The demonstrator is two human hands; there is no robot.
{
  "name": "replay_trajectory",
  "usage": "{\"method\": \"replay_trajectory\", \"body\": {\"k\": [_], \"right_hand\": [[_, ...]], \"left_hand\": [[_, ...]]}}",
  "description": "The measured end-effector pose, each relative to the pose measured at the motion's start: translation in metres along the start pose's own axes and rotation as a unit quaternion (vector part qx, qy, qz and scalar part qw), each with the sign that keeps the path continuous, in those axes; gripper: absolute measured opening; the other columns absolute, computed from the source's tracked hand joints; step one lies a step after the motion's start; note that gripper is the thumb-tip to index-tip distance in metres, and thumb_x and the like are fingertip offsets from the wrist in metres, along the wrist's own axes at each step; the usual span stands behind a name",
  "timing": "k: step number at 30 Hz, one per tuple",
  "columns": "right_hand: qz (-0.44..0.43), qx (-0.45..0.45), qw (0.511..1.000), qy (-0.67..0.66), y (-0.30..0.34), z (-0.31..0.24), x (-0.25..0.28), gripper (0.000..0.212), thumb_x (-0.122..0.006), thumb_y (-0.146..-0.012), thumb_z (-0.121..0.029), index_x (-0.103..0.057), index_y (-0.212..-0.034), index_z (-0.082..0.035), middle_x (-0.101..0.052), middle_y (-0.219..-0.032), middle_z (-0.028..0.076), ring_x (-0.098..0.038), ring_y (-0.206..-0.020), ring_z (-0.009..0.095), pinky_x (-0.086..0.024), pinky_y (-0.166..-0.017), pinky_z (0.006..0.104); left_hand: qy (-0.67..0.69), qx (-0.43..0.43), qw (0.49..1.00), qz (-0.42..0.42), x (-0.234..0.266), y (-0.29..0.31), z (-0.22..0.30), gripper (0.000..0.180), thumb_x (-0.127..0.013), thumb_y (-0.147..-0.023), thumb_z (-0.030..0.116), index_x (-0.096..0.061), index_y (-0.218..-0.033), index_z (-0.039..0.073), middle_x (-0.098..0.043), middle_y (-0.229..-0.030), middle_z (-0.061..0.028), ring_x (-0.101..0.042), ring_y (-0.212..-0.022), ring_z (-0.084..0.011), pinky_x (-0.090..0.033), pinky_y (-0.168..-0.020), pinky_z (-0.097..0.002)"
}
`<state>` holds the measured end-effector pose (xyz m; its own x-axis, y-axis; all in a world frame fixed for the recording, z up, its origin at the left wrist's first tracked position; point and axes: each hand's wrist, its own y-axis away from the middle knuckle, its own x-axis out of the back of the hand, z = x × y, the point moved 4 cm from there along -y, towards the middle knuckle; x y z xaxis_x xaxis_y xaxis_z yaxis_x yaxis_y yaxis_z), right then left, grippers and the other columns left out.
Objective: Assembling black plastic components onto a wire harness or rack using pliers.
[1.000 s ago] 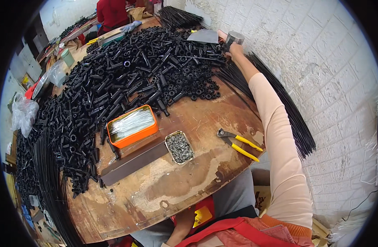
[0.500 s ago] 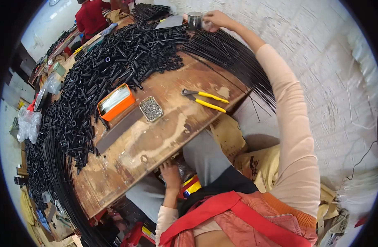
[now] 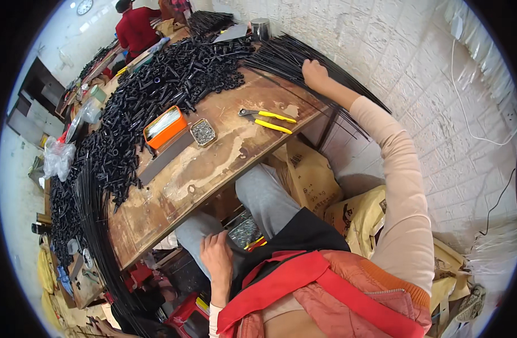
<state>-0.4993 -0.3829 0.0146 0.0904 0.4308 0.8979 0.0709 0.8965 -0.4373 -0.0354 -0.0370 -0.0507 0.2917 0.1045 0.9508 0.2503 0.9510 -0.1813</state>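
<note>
My right hand (image 3: 314,72) reaches out to the far right side of the wooden table (image 3: 224,152) and is closed on a bundle of long thin black rods (image 3: 286,53) that fans along the white brick wall. My left hand (image 3: 216,254) rests on my thigh below the table edge, fingers loosely spread, holding nothing. Yellow-handled pliers (image 3: 267,118) lie on the table near the right hand. An orange tin (image 3: 163,127) and a small tray of little metal parts (image 3: 202,132) sit mid-table beside a grey metal bar (image 3: 165,158).
A big heap of short black tubes (image 3: 157,90) covers the table's far and left side, with more black rods (image 3: 95,225) curving along the left edge. A metal can (image 3: 260,27) stands at the back. A person in red (image 3: 135,31) works farther away. Yellow sacks (image 3: 354,217) lie beside my legs.
My right hand has drawn back from the metal can at the far end and now grips the black rods nearer to me. The view has tilted down, showing my lap and left hand.
</note>
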Motion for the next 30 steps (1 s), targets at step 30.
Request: {"method": "replay_trajectory", "body": {"k": [30], "right_hand": [[0.205,0.082,0.975,-0.03,-0.072,0.062,0.083,0.024,-0.056,-0.082,-0.012,-0.062,-0.07,0.009,-0.066,-0.067,0.021,-0.066,-0.055,0.029,-0.052,-0.051,0.0417]], "left_hand": [[0.191,-0.097,0.97,-0.112,-0.057,-0.007,0.052,0.021,-0.059,-0.088,0.016,-0.066,-0.106,0.012,-0.066,-0.084,-0.0122,-0.065,-0.079,-0.0333,-0.052,-0.068,-0.0426]]}}
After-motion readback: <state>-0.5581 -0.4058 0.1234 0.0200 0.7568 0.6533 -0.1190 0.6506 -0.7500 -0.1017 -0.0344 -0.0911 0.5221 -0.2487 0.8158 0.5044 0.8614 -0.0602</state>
